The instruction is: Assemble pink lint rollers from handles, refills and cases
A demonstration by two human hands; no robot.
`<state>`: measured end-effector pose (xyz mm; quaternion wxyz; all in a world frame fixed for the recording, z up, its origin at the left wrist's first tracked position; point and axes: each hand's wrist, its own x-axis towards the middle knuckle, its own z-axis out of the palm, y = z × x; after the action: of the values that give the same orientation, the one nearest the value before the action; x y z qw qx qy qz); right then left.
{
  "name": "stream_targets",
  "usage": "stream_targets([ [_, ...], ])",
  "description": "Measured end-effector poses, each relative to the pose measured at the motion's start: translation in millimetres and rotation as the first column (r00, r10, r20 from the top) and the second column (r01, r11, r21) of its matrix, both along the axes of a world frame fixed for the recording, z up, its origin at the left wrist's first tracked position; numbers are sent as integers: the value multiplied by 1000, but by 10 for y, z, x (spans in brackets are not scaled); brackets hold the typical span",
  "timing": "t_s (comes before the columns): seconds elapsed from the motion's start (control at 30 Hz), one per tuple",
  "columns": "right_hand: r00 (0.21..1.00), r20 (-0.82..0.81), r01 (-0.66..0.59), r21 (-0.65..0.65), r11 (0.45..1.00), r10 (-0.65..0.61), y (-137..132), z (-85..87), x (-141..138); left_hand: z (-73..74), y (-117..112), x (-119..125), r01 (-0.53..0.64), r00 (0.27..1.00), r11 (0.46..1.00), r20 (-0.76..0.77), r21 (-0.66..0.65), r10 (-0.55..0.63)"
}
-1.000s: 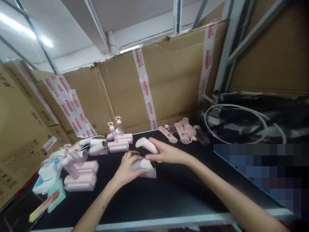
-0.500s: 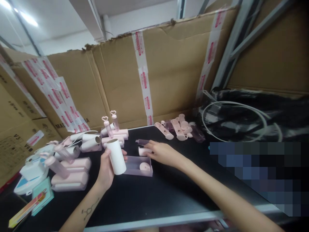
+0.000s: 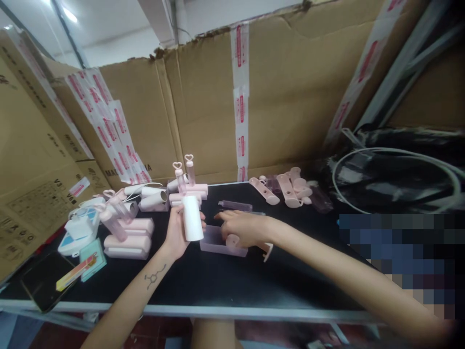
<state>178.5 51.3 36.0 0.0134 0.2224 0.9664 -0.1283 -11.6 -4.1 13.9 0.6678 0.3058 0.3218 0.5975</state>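
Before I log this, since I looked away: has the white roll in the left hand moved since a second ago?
Yes. Against the middle tape strip on the cardboard, the white roll has gone left and is out of the tray.

Since 1 second ago, I see the left hand (image 3: 176, 231) has gone from lying over the tray (image 3: 222, 249) to gripping 1 white tube (image 3: 193, 219), lifted out and stood near upright. The right hand (image 3: 242, 229), which held a curved pink part then, now bends over the tray's right half, while 1 pink piece (image 3: 268, 252) has appeared below its wrist. My view has shifted, bringing 1 dark phone (image 3: 45, 281) into sight.
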Motion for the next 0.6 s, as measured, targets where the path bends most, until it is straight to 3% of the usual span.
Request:
stream_targets([
  [0.1,998,40,-50,19,999,49,-26,47,-87,-24,-10,9,16,998,998,-60,54,-12],
  [0.17,998,-43,-37,10,999,38,-50,77,-66,-59,-3,15,0,991,995,-133,99,13],
  [0.27,937,-314,110,-153,982,-154,-66,92,46,-96,-7,13,-35,960,976,-265,217,93],
  [0.37,694,-569,137,-499,856,-442,-77,74,127,-78,-58,-5,-40,852,922,-469,384,232],
  [0.47,417,-663,-106,-714,692,-621,-139,56,79,-33,-131,-11,-8,646,865,-658,501,387],
  [0.53,327,-654,-223,-755,617,-682,-203,45,2,-19,-167,1,16,559,850,-710,526,429],
  [0.6,319,-631,-253,-776,578,-707,-259,21,-69,-26,-185,21,42,539,847,-726,530,427],
])
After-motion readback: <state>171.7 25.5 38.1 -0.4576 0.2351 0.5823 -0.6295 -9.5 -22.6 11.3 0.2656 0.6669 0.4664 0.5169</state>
